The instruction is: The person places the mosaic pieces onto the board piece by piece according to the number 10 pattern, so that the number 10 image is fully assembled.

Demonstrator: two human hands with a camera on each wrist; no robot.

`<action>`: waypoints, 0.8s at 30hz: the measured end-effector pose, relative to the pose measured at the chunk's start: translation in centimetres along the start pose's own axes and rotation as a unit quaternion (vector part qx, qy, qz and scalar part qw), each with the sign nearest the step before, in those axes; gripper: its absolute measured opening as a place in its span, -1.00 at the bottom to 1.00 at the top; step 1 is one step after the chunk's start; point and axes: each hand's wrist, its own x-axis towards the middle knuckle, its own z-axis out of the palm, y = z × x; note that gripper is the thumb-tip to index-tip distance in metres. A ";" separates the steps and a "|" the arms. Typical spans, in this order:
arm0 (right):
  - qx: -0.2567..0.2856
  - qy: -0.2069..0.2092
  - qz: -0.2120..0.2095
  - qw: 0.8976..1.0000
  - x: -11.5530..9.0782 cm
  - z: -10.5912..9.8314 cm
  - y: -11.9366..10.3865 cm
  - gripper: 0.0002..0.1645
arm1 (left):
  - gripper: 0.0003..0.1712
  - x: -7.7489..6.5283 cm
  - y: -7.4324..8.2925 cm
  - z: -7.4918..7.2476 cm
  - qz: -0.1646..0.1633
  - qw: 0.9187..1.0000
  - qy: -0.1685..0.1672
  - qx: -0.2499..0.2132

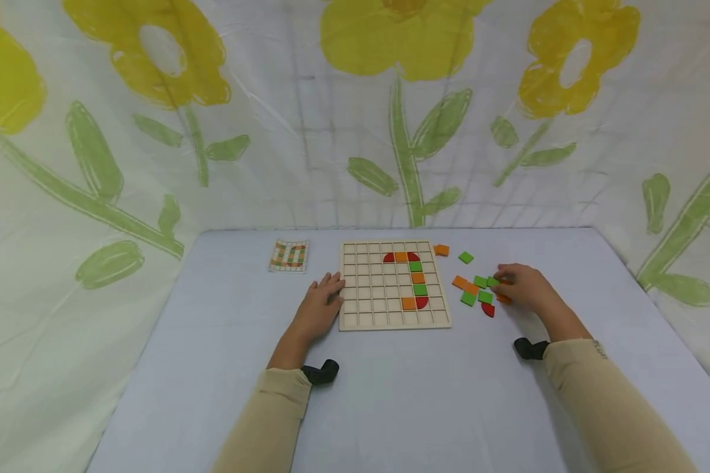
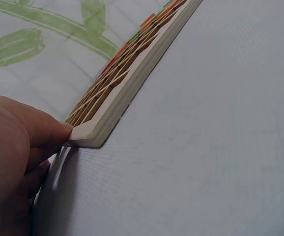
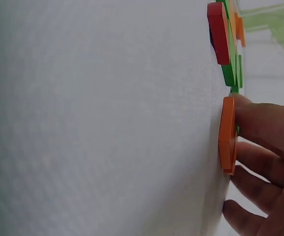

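Note:
My left hand [image 1: 319,305] rests against the left edge of a pale wooden grid board [image 1: 369,318], its thumb tip right at the rim in the left wrist view. Red quarter-round, orange and green square tiles form a hooked path in the board's right half. To the right, my right hand [image 1: 523,288] is low over loose tiles, thumb and forefinger around a green tile [image 1: 493,281]; I cannot tell whether they pinch it. In the right wrist view, an orange tile [image 3: 226,135] lies before the thumb and fingers. A red quarter-round tile [image 1: 488,309] lies nearby.
A small pattern card [image 1: 288,256] with a coloured grid lies beyond the left hand. Several orange and green tiles [image 1: 468,298] are spread right of the board; a green one [image 1: 465,257] and orange ones [image 1: 442,250] lie farther back. A flowered cloth hangs behind the table.

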 end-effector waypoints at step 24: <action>0.063 -0.049 -0.016 0.997 -2.3 0.7 -0.7 -0.42 | -0.47 0.2 -0.2 0.0 -0.002 1.000 -0.005 0.001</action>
